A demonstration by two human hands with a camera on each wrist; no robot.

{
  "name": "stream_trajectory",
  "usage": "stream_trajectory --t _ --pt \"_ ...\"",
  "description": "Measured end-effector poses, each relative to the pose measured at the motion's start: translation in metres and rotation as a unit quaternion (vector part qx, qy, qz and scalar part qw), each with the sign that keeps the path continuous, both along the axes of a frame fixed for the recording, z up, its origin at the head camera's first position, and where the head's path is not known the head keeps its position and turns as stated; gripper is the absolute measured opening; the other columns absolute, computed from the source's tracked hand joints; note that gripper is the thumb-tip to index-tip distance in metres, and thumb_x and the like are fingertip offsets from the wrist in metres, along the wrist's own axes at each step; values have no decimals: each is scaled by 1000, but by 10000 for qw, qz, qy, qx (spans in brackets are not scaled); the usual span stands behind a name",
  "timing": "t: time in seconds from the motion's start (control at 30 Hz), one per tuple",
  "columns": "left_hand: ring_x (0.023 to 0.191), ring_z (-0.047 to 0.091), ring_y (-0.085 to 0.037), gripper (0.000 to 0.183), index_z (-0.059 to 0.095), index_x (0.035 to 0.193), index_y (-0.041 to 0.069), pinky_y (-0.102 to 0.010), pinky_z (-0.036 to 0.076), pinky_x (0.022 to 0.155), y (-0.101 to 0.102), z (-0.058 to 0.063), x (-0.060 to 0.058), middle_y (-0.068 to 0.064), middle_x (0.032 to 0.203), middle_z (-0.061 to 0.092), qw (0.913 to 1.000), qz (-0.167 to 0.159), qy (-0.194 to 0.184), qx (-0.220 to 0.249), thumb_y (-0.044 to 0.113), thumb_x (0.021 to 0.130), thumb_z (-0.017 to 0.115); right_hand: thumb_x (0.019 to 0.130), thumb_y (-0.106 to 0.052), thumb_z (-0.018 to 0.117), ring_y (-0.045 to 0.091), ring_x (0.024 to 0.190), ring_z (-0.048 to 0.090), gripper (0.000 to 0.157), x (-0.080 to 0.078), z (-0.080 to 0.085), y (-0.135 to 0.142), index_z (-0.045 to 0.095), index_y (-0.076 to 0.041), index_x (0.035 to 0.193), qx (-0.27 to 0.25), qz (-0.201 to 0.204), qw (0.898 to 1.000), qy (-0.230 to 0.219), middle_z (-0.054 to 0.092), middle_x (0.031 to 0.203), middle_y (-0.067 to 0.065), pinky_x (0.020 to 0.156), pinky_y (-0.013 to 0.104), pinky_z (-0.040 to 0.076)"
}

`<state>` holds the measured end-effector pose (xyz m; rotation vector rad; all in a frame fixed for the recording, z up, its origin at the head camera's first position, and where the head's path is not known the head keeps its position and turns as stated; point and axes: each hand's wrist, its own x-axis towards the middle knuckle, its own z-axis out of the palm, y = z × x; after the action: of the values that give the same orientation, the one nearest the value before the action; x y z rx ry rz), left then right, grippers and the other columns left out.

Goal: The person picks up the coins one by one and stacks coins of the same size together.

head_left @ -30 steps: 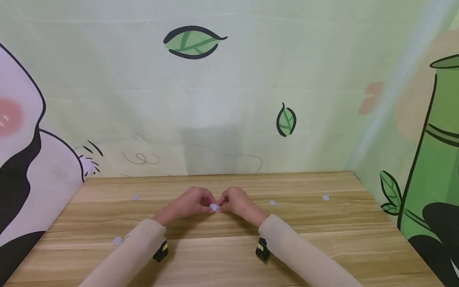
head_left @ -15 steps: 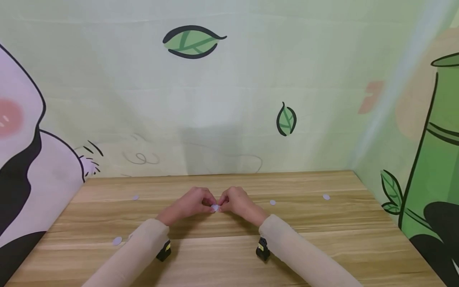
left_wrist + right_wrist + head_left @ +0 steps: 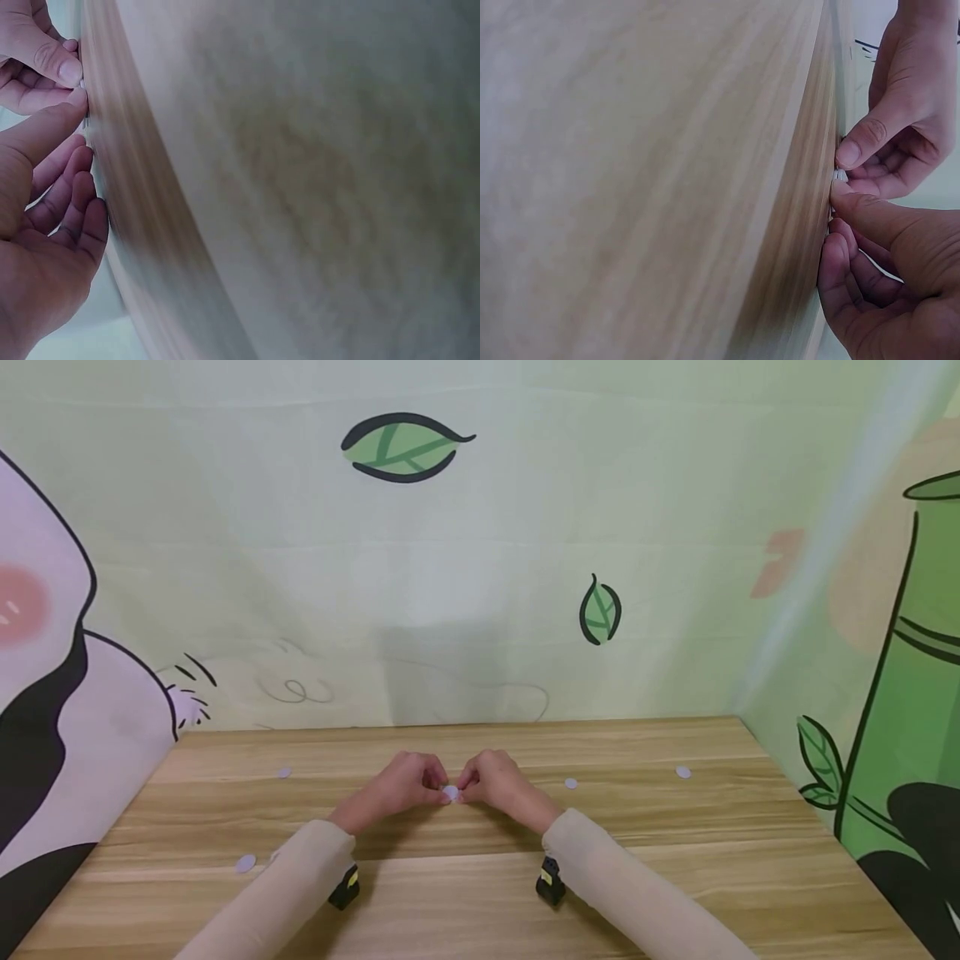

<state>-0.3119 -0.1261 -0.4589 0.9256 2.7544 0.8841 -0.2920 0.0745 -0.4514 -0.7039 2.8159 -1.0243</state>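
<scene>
Near the middle of the table, my left hand (image 3: 405, 779) and right hand (image 3: 495, 779) meet fingertip to fingertip at a small white round disc (image 3: 451, 792). Thumb and forefinger of each hand pinch it from opposite sides, low over the wood. From the right wrist, the disc (image 3: 841, 175) shows only as a thin white edge between the two thumbs, with the left hand (image 3: 911, 112) above and the right hand (image 3: 892, 277) below. The fingers largely hide it in the left wrist view, where my left hand (image 3: 49, 210) is lower and the right hand (image 3: 34, 60) higher.
More white discs lie apart on the wooden table (image 3: 450, 902): one far left (image 3: 283, 773), one near left by the sleeve (image 3: 245, 863), two at right, a nearer disc (image 3: 571, 783) and a farther disc (image 3: 682, 772). A printed cloth backdrop (image 3: 480, 568) rises behind.
My left hand and forearm have shifted slightly right, bringing the disc closer to the right fingertips. The right hand has stayed nearly still, and the loose discs have not moved.
</scene>
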Motion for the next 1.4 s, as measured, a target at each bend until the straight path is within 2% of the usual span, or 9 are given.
stream_trajectory --t 0.13,0.4,0.6,0.83,0.93,1.13,1.27,1.4 --pt "73 56 -6 14 73 86 8 -22 49 67 -1 1 1 5 77 67 10000 35 -14 -16 15 83 85 82 -7 85 7 73 56 6 1 2 -1 79 -6 83 56 -58 10000 -49 75 79 1 69 23 50" --pt "74 56 -7 9 74 91 7 -23 49 68 -2 2 2 3 79 67 9998 -186 -14 109 9 86 82 82 -12 86 7 70 54 10 3 5 -3 77 -9 78 346 -226 9991 -13 71 74 -3 66 22 47" --pt "75 56 -7 10 76 94 6 -23 49 68 -2 0 2 3 81 69 9994 -306 106 137 13 88 81 83 -13 86 7 69 53 12 4 5 -3 76 -9 76 362 -239 9990 -52 69 72 -3 66 22 47" --pt "75 59 -5 10 75 91 4 -24 51 68 0 1 9 4 79 70 9979 -395 344 376 11 87 81 83 -14 86 7 69 54 13 5 3 -3 76 -8 75 400 -159 9991 47 71 73 -1 68 24 49" --pt "75 60 -5 11 75 93 3 -24 51 69 0 1 10 3 80 71 9982 -339 338 352 9 86 81 83 -15 86 6 69 55 13 4 3 -3 76 -9 76 419 -143 9990 110 71 73 -2 69 24 50" --pt "71 58 -7 28 68 103 -2 -24 50 67 0 0 10 -1 77 68 9996 31 171 203 10 83 84 83 -15 86 6 69 55 13 6 5 -3 76 -9 75 480 -193 9986 132 70 72 -3 70 24 50" --pt "70 56 -6 21 70 93 2 -23 48 65 0 0 11 1 75 66 9997 143 114 175 12 82 85 83 -14 86 7 69 55 13 6 5 -3 76 -9 76 445 -174 9987 151 71 74 -1 69 25 50" --pt "69 56 -3 13 73 87 4 -22 48 66 1 -1 10 2 74 68 9995 -1 189 267 10 83 83 83 -12 85 9 70 56 11 7 6 -3 77 -7 77 404 -113 9990 172 72 75 1 69 25 50"
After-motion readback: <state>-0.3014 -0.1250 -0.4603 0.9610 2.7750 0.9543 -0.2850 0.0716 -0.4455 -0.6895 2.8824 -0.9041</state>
